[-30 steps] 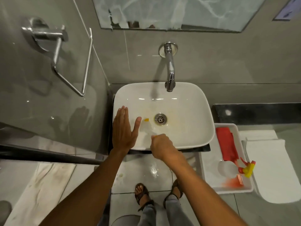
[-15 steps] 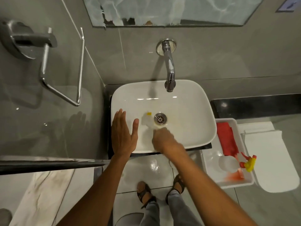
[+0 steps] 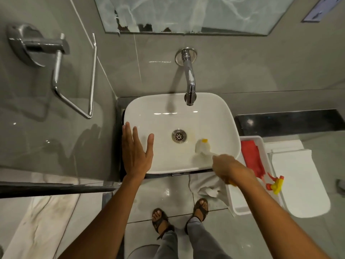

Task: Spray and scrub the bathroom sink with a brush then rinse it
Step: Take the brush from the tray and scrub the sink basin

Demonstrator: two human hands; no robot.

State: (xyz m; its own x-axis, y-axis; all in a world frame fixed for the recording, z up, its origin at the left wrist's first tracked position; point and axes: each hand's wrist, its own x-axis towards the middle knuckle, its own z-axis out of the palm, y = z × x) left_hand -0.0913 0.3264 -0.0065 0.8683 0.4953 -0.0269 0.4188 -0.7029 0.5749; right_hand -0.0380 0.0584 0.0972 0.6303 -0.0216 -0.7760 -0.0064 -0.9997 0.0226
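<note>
A: Sink first, the white rounded-square ceramic basin [image 3: 209, 113] under the chrome wall tap [image 3: 189, 83], round steel drain [image 3: 179, 135] at its middle.

B: And off to the right, a white plastic tray [image 3: 242, 206] holding a red cloth [image 3: 251, 156].

A: Left hand [image 3: 135, 152] lies flat on the near-left rim, its grip released, fingers spread.

B: Right hand [image 3: 226, 167], grip clenched on the white-bristled, yellow-tipped brush [image 3: 202, 147], head down inside the basin's near-right wall.
</note>
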